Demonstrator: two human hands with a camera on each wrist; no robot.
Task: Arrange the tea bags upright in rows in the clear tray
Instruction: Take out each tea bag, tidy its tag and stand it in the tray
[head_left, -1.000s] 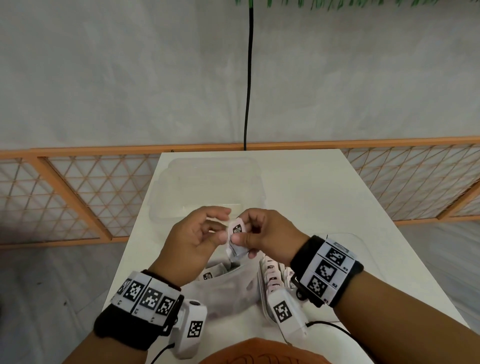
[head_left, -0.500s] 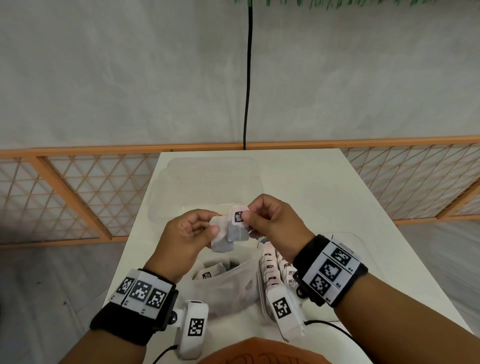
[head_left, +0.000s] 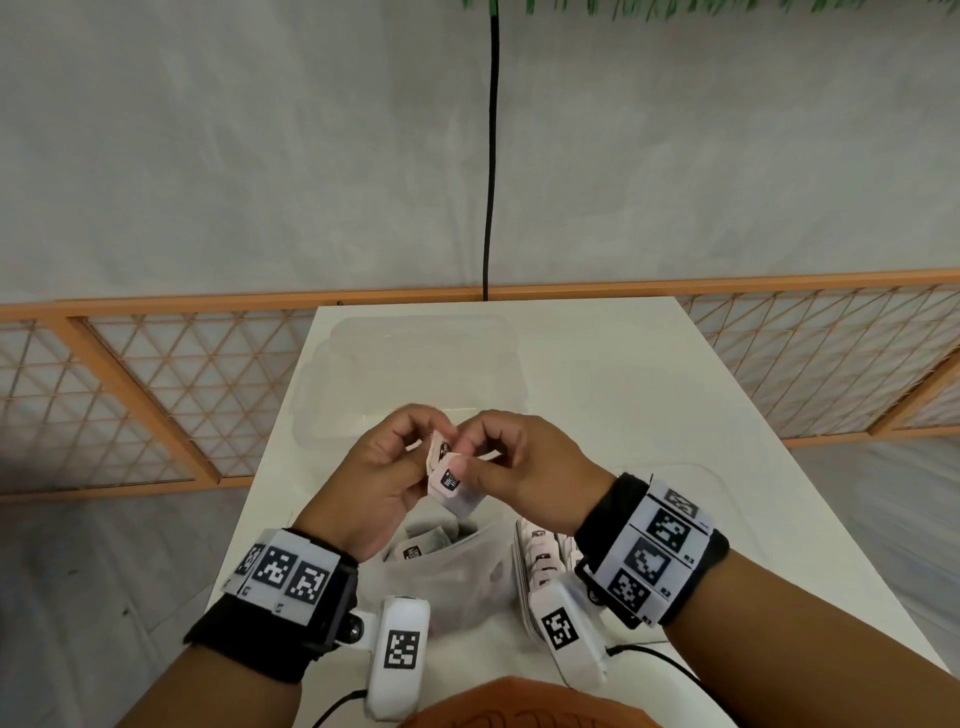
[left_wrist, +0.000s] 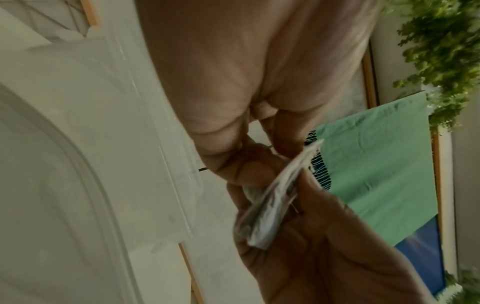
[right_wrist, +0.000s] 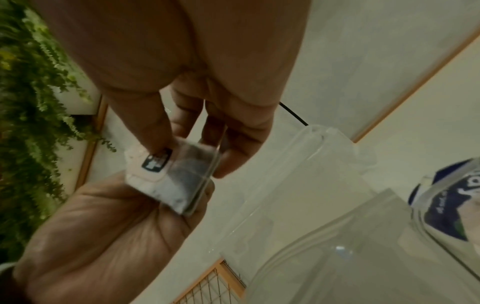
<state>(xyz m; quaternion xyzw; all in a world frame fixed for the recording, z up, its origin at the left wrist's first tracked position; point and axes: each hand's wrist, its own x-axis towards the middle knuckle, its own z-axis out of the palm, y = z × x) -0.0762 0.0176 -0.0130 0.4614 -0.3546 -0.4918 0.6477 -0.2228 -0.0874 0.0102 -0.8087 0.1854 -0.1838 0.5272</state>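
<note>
At frame centre, left hand (head_left: 382, 480) and right hand (head_left: 524, 467) together pinch two tea bags (head_left: 448, 475) above the tabletop (head_left: 649, 395).

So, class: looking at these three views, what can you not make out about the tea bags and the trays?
- Number of held tea bags: head view, both hands' fingers overlap them.
- Tag print: right wrist view, blurred.
- Tray row: head view, right hand and wrist cover it.
- Left hand grip: left wrist view, blurred.
</note>
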